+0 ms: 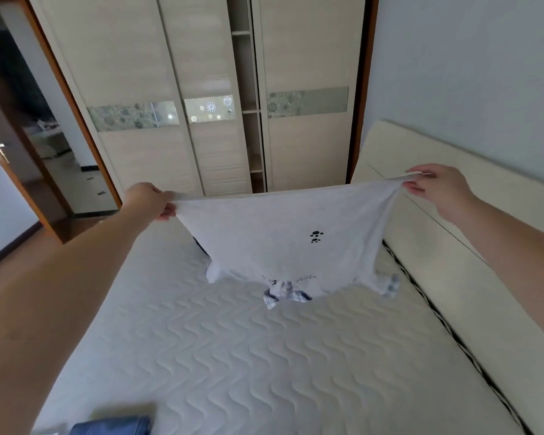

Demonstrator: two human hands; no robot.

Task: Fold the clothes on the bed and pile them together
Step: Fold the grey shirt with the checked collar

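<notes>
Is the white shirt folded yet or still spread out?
Spread, not folded: the left hand and right hand hold the white shirt stretched by its hem, collar hanging onto the mattress.

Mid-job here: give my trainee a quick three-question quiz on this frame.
1. True or false: both hands hold the shirt.
2. Which part of the shirt touches the mattress? A) collar end B) hem C) none
3. What blue thing lies at the bed's near edge?

Key:
1. True: left hand and right hand pinch its hem corners.
2. A.
3. A blue garment, only partly in view.
</notes>
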